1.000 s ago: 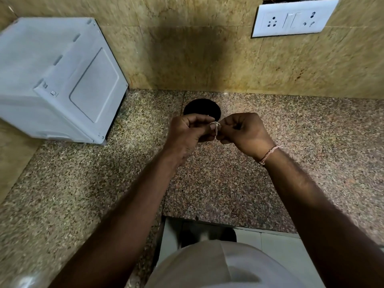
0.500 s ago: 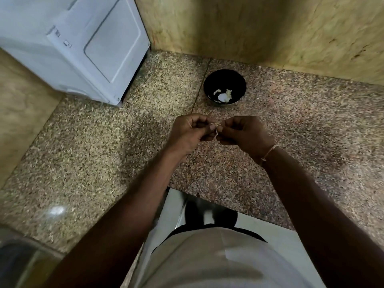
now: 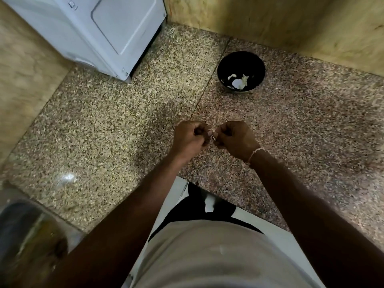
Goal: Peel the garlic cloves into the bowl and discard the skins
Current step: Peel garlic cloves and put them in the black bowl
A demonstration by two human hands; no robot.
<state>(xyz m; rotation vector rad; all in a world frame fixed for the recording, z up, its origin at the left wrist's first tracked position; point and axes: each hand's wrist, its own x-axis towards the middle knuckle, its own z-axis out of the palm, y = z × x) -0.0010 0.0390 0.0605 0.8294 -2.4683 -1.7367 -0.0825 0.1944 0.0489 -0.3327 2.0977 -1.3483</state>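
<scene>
Garlic clove (image 3: 212, 135) stays pinched between left hand (image 3: 190, 140) and right hand (image 3: 235, 140), now nearer than the bowl (image 3: 241, 59); peeling continues, skin not yet discarded.

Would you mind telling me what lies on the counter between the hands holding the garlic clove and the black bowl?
Nothing: in the head view, only bare speckled countertop lies between the garlic clove and the black bowl.
</scene>
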